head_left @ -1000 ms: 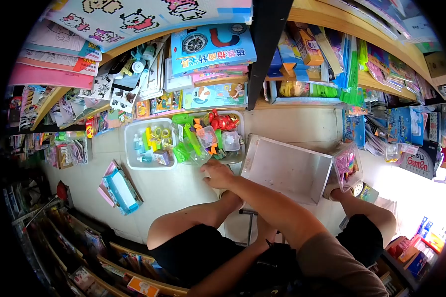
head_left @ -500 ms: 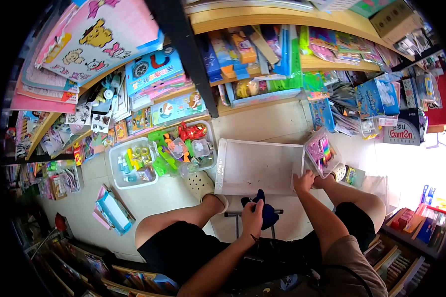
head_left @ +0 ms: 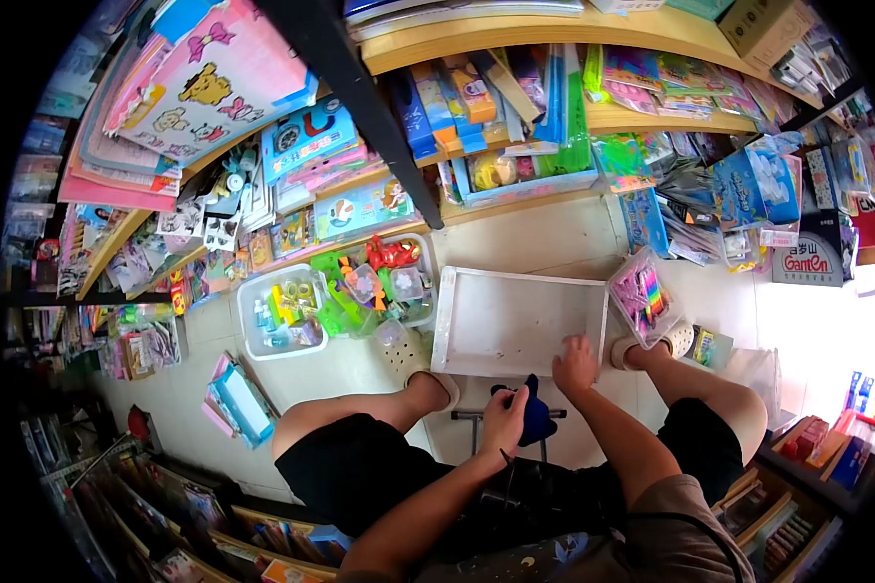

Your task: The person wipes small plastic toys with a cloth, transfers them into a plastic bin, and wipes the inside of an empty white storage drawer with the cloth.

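Observation:
In front of me on the floor stands a shallow white plastic tray [head_left: 515,367], dirty and bare inside. My right hand [head_left: 576,363] is over its near right corner, fingers stretched out and a little blurred, holding nothing visible. My left hand [head_left: 505,416] is closed at the near side of the tray, gripping what looks like a dark blue cloth [head_left: 539,420]. Part of that cloth is hidden behind the fist. Beneath it shows the metal frame [head_left: 469,416] of a small stool.
Left of the tray sit a white bin [head_left: 253,345] of small items and a bin of colourful toys [head_left: 394,255]. A clear box of pens [head_left: 644,296] stands at the right by my shoe. Stocked shelves [head_left: 554,209] rise ahead. A blue-pink box [head_left: 241,400] lies at left.
My right hand has come off the tray's right side and moved left, over its near edge. The left hand keeps its grip by the blue cloth. The view has shifted slightly.

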`<action>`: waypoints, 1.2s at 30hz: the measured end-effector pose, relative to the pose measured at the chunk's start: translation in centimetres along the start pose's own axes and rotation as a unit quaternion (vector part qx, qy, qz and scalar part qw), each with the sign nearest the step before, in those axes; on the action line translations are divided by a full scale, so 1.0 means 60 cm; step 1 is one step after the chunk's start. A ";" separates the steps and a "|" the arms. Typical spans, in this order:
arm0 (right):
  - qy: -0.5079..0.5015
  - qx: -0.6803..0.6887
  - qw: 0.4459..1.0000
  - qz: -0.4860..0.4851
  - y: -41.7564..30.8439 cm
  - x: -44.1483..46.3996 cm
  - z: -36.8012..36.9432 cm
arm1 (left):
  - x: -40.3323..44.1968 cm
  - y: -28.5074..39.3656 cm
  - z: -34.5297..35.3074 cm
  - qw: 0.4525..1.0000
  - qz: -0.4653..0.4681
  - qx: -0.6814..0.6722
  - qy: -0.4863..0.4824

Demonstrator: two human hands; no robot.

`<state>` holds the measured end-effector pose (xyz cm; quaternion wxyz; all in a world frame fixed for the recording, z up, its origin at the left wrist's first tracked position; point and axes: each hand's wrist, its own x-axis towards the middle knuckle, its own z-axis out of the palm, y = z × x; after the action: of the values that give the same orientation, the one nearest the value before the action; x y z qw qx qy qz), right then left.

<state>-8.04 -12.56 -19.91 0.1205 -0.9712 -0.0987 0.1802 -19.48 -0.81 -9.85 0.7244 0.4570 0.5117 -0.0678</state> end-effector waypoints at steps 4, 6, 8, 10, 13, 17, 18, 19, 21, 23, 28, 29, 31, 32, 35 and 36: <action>-0.148 0.027 0.958 -0.243 -0.013 -0.009 0.045 | -0.003 0.013 -0.002 0.999 0.020 0.027 0.015; -0.199 0.030 0.937 -0.284 -0.045 -0.016 0.075 | -0.004 0.012 -0.004 0.999 0.029 0.024 0.024; -0.209 0.061 0.912 -0.348 -0.100 -0.012 0.090 | -0.004 0.009 -0.018 0.998 0.031 0.048 0.033; -0.195 0.073 0.888 -0.409 -0.175 0.002 0.092 | -0.005 0.011 -0.038 0.997 0.013 0.063 0.037; -0.186 0.009 0.847 -0.497 -0.301 0.015 0.062 | -0.012 0.005 -0.073 0.995 -0.020 0.084 0.043; -0.324 -0.232 0.780 -0.483 -0.404 0.046 0.128 | -0.017 -0.025 -0.103 0.992 -0.022 0.107 0.069; -0.369 -0.292 0.765 -0.440 -0.414 0.046 0.155 | -0.020 -0.028 -0.109 0.992 -0.035 0.103 0.071; -0.363 -0.318 0.756 -0.442 -0.409 0.048 0.183 | -0.019 -0.037 -0.114 0.990 -0.025 0.111 0.087; -0.239 -0.303 0.825 -0.413 -0.383 0.036 0.294 | -0.017 -0.046 -0.130 0.987 -0.043 0.132 0.085; -0.191 -0.336 0.839 -0.383 -0.365 0.038 0.375 | -0.012 -0.060 -0.142 0.985 -0.056 0.138 0.089; -0.323 -0.321 0.829 -0.326 -0.418 0.054 0.278 | -0.014 -0.069 -0.159 0.989 -0.080 0.095 0.077; -0.347 -0.299 0.827 -0.325 -0.422 0.060 0.264 | -0.013 -0.070 -0.158 0.991 -0.074 0.084 0.079; -0.289 -0.260 0.841 -0.376 -0.410 0.061 0.259 | -0.012 -0.069 -0.151 0.993 -0.058 0.060 0.083; -0.264 -0.238 0.847 -0.395 -0.401 0.057 0.253 | -0.012 -0.066 -0.148 0.993 -0.053 0.066 0.087; -0.187 -0.145 0.877 -0.417 -0.390 0.040 0.224 | -0.014 -0.055 -0.143 0.992 -0.045 0.079 0.089; -0.161 -0.096 0.896 -0.402 -0.388 0.034 0.220 | -0.013 -0.057 -0.144 0.992 -0.046 0.079 0.082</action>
<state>-14.57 12.69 -26.24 0.0712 -0.8132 -0.5158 0.2600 -27.65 3.26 -11.75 0.6378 0.4927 0.5830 -0.1032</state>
